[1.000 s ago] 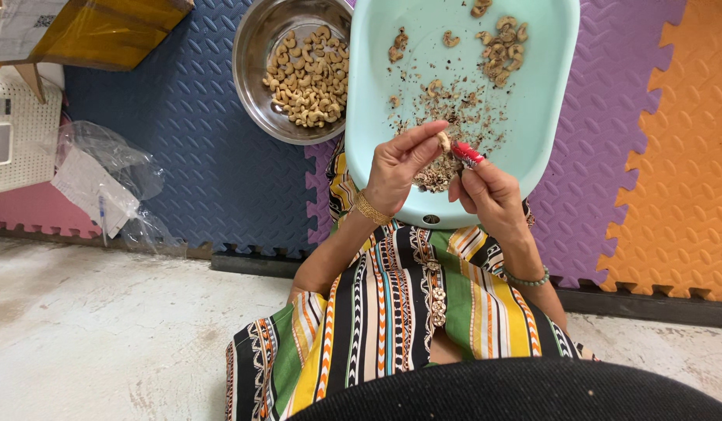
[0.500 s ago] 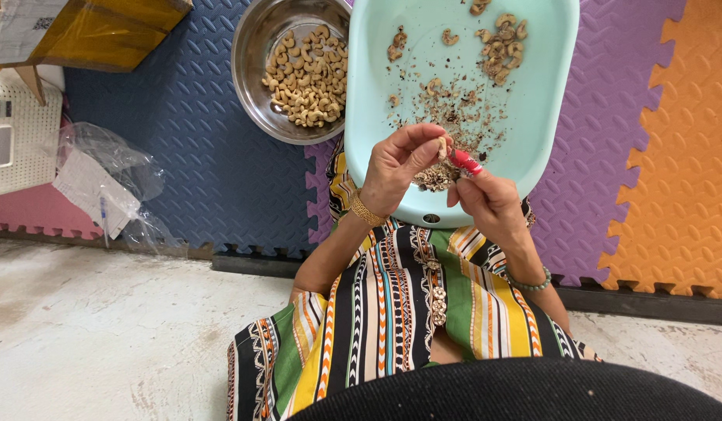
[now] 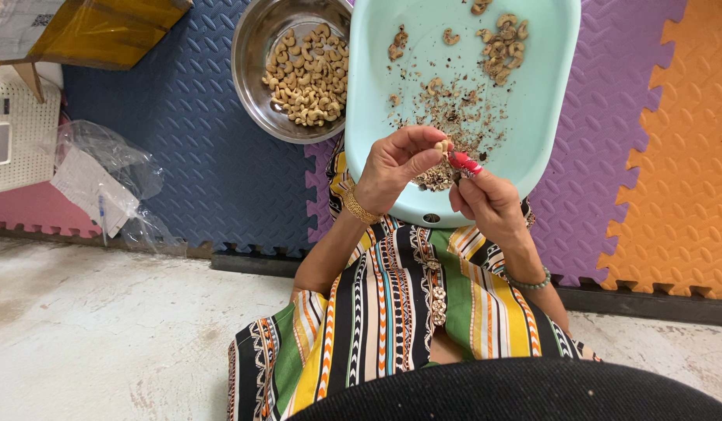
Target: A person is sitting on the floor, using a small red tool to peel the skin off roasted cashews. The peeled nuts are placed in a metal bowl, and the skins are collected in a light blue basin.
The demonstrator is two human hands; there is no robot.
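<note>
Left hand (image 3: 396,168) pinching cashew (image 3: 441,146), tray (image 3: 548,117) of husks

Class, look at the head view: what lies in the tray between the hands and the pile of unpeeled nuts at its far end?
Brown husk scraps scattered on the tray.

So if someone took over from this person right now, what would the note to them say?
Left hand: pinching one cashew at the fingertips.
Right hand: holding a small red tool against that nut.
Both are over the near end of the mint tray, above a heap of skin scraps.
Done: pale cashews in the steel bowl.
Left: a small cluster of nuts at the tray's far end.
</note>
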